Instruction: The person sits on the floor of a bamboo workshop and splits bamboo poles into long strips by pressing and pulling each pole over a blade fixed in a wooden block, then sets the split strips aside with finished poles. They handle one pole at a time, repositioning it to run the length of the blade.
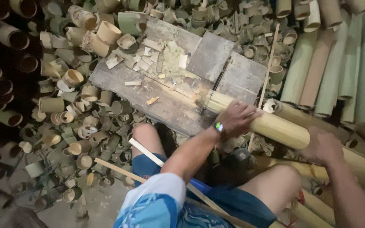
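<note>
**Both hands on a long bamboo pole across the block**

While the person sits low among the offcuts, a long pale bamboo pole (275,126) lies slantwise in front of the knees, its long axis running from the upper left, where its cut end rests on the worn wooden block (157,93), down to the lower right, past the person's right side. The left hand (235,119) is the nearer one to that cut end: it lies over the top of the pole with the fingers curled down around it, closed on the stalk just behind the block's edge. The right hand (324,147) sits further back along the same pole, wrapped over it from above as well; how tightly its fingers close underneath I cannot tell from here, but it clearly has the pole in its grasp. So the pole's working end points away from the body, toward the block, with the left hand leading and the right trailing.

A thin dark blade or rod (214,90) lies on the block close to the pole's end. Chips and small shavings (148,55) are strewn over the block. To the left, short cut bamboo rings (74,122) are heaped on the floor, and uncut green and tan bamboo poles (326,59) are stacked at the upper right. A slim wooden slat (148,154) rests across the person's left knee.
</note>
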